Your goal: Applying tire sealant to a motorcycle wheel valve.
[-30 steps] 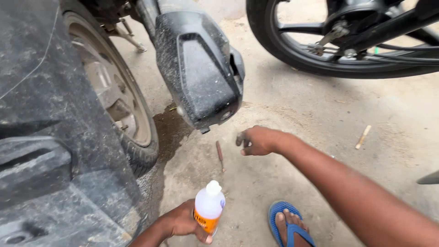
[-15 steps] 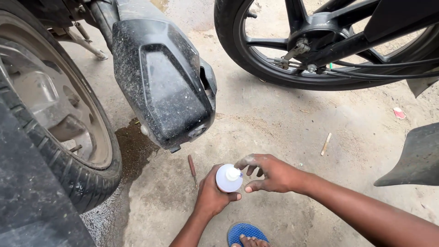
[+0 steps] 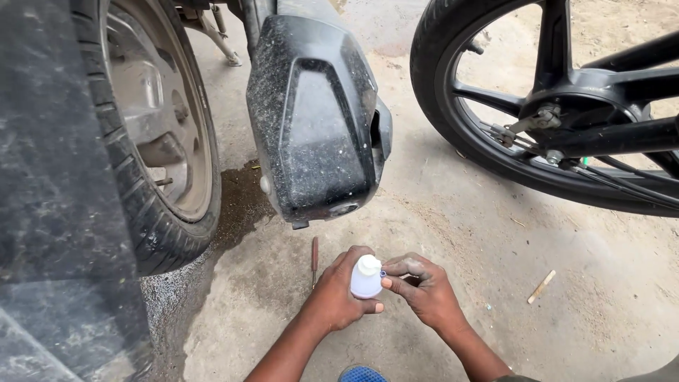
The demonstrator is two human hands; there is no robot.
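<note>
Gripping the white bottle [image 3: 366,279], left hand [image 3: 338,293] fingers wrap it (right hand [image 3: 423,288] fingers pinch its cap).

Roadside motorcycle repair spot; dusty exhaust muffler [image 3: 315,120], wheels [image 3: 544,106], stained concrete ground [image 3: 453,233].

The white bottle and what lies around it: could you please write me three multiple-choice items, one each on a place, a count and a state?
1. Where does the thin reddish tool lie?
A. on the concrete, left of the hands
B. on the exhaust cover
C. inside the right-hand wheel

2. How many wheels show?
A. one
B. two
C. four

3. How is the white bottle held?
A. lying on the ground
B. in the left hand, right hand at its neck
C. in the right hand alone

Answers: 1 A, it lies on bare concrete below the black exhaust cover. 2 B, the left wheel and the right wheel. 3 B, the left grip wraps the body while right fingertips touch just under the cap.
</note>
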